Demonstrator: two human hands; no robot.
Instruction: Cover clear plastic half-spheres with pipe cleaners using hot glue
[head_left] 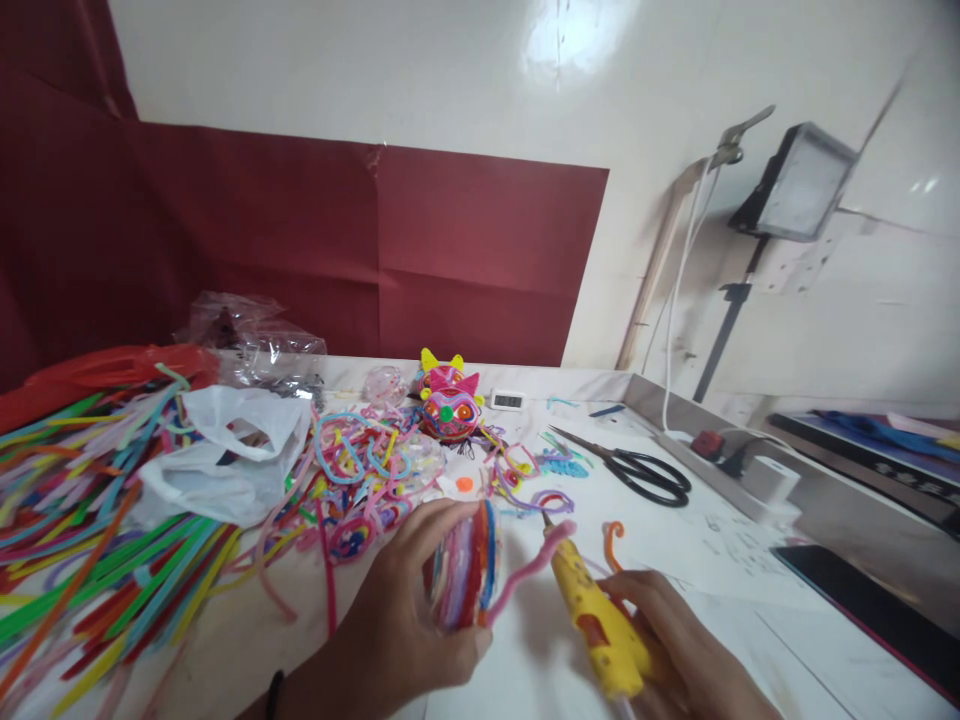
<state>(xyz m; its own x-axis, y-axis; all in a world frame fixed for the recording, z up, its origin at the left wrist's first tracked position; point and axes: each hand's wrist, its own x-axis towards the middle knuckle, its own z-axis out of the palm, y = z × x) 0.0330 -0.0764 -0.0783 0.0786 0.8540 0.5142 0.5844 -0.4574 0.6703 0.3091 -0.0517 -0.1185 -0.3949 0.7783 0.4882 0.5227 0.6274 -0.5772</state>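
Note:
My left hand (405, 610) is closed round a ball wrapped in bands of coloured pipe cleaner (465, 565). A loose pink pipe cleaner end (534, 565) curls off the ball to the right. My right hand (675, 650) grips a yellow glue gun (592, 610), its nozzle pointing up and left beside that pink end. A short orange pipe cleaner piece (613, 540) lies just behind the gun on the white table (720, 560).
A heap of coloured pipe cleaners (82, 520) covers the left side, with a white plastic bag (225, 450) on it. Curled pieces (360, 470) and a finished pink and yellow figure (448, 400) lie behind. Black scissors (637, 468) rest at right; a phone (862, 600) lies far right.

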